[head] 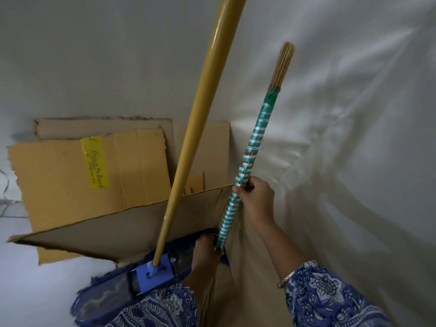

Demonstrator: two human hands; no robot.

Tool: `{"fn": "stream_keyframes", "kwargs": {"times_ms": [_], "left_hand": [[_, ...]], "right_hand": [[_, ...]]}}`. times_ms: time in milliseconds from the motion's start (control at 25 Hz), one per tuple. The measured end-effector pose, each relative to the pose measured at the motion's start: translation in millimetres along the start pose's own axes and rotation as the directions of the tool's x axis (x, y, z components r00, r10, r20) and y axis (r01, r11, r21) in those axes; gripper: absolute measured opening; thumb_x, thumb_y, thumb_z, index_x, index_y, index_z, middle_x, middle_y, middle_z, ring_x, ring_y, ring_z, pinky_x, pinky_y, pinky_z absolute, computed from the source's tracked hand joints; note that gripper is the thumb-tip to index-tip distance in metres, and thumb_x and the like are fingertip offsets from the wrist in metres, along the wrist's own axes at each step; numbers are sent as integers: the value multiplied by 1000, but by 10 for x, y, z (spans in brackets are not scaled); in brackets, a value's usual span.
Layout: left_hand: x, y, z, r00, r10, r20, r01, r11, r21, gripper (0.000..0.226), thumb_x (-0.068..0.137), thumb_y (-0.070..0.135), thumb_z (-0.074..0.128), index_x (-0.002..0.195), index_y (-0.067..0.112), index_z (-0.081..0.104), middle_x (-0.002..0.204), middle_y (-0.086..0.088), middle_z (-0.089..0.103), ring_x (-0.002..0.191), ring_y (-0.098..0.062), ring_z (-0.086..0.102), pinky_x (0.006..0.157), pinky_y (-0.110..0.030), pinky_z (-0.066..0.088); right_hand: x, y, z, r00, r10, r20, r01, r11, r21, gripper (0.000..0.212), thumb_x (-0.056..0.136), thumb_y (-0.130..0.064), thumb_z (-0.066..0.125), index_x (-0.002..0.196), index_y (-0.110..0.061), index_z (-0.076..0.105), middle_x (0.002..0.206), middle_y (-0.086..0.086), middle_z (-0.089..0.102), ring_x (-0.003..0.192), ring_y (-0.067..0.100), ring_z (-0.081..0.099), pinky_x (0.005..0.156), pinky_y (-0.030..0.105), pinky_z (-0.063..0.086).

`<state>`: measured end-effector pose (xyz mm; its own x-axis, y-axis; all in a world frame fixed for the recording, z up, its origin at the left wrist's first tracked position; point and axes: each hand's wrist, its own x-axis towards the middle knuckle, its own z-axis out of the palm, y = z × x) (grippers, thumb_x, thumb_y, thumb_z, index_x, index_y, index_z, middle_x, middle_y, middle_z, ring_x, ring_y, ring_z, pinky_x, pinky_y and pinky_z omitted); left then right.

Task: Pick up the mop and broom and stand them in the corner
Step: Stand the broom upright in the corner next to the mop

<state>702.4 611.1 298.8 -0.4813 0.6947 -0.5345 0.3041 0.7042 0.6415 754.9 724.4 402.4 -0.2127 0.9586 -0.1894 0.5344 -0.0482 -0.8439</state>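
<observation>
Against the corner of the white draped walls (330, 114), head view: long mustard-yellow mop handle (200, 128) leaning steeply, foot fixed in a blue plastic mop head with dark blue fringe (154, 271) on the pale floor (35, 291). Flattened brown cardboard sheets (94, 175) propped behind and beside it. Just right of the mop, stick broom with teal-and-white ribbon-wrapped handle (245, 166), tilted, bare stick ends up, bristle end hidden low behind the sleeves. Right hand (253, 197) clamped around the wrapped handle at mid-length; left hand (206, 253) closed on the same handle lower down. Mop apparently placed and free of either hand, judged done. Broom close to the corner but not yet released; left to do: settling it against the wall and letting go.
</observation>
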Motion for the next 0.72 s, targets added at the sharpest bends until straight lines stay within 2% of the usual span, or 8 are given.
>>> {"fn": "stream_keyframes", "kwargs": {"times_ms": [80, 200, 360, 480, 520, 600, 720], "left_hand": [[73, 17, 36, 1000, -20, -11, 20, 1000, -15, 15, 79, 0, 58, 93, -6, 62, 98, -23, 69, 91, -34, 63, 69, -37, 50], [131, 45, 67, 999, -31, -20, 30, 999, -31, 19, 80, 1, 58, 99, -3, 61, 102, -20, 68, 94, -32, 63, 70, -32, 46], [185, 19, 133, 999, -47, -24, 46, 998, -44, 17, 80, 2, 56, 95, -2, 61, 99, -21, 68, 90, -34, 63, 70, -35, 47], [213, 3, 171, 998, -56, -36, 55, 998, -32, 19, 80, 3, 57, 98, -1, 60, 104, -22, 65, 93, -36, 61, 79, -44, 51], [212, -6, 186, 998, -51, -39, 50, 999, -17, 19, 80, 4, 57, 99, 0, 59, 105, -22, 64, 95, -36, 61, 82, -45, 52], [196, -18, 190, 998, -55, -32, 55, 998, 1, 22, 80, 5, 58, 102, 1, 57, 109, -21, 62, 98, -36, 59, 85, -47, 52], [77, 40, 78, 997, -70, -27, 70, 998, 3, 34, 78, 6, 64, 110, 3, 54, 117, -18, 56, 105, -34, 56, 91, -45, 50]], "right_hand": [[60, -34, 25, 1000, -28, 15, 28, 998, -63, 20, 77, -9, 69, 96, -2, 67, 97, 11, 72, 78, 13, 61, 55, 7, 37], [115, -42, 43, 999, -51, 7, 52, 994, -99, 22, 77, -11, 70, 97, -2, 67, 100, 14, 72, 86, 22, 67, 55, 9, 37], [101, -12, 23, 998, -58, 19, 60, 991, -122, 27, 77, -11, 70, 102, -2, 66, 104, 14, 72, 93, 24, 67, 60, 14, 42], [104, 4, -2, 998, -58, 11, 59, 995, -86, 28, 77, -9, 69, 103, 0, 67, 104, 16, 72, 90, 23, 67, 49, 0, 37], [100, 18, -10, 998, -60, 5, 60, 996, -67, 27, 77, -8, 69, 102, 1, 67, 103, 16, 72, 88, 21, 66, 47, -1, 37], [96, 31, -26, 998, -67, 2, 67, 997, -27, 26, 76, -7, 69, 101, 0, 68, 102, 16, 73, 87, 20, 66, 54, 4, 40], [32, -15, -62, 999, -19, 43, 18, 1000, 10, 28, 76, -7, 69, 104, -2, 68, 105, 15, 72, 96, 25, 67, 74, 22, 48]]}}
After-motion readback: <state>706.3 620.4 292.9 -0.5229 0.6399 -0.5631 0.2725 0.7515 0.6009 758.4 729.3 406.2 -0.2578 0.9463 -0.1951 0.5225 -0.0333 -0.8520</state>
